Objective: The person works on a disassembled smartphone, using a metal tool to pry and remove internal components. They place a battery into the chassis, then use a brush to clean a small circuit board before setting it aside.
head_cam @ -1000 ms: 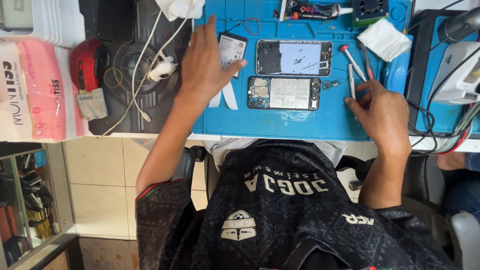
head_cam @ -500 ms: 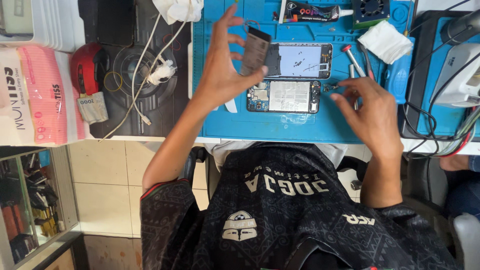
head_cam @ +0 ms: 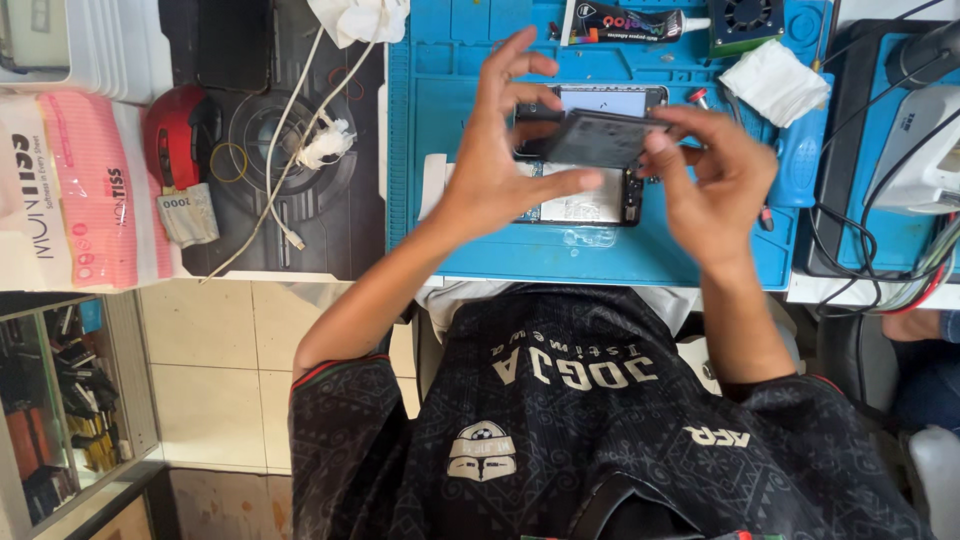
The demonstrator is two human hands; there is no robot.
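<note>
Two hands: both raised above the blue silicone repair mat (head_cam: 440,150), meeting on one dark flat rectangular phone part (head_cam: 600,138).
Why lifted: I judge the part is held clear of the mat so it can be turned and looked over without disturbing what lies below.
Left hand (head_cam: 495,165): thumb under the part's near edge, fingers spread wide above it; a light pinch.
Right hand (head_cam: 715,185): fingers curled onto the part's right end, closed on it.
Under the hands: an opened phone body with pale insides (head_cam: 585,208), lying flat mid-mat, near its front edge.
Far edge of mat: black glue tube (head_cam: 625,20), small black fan (head_cam: 745,15), white folded cloth (head_cam: 770,80).
Left of mat: white cable (head_cam: 290,130) across a black pad, red computer mouse (head_cam: 175,135).
</note>
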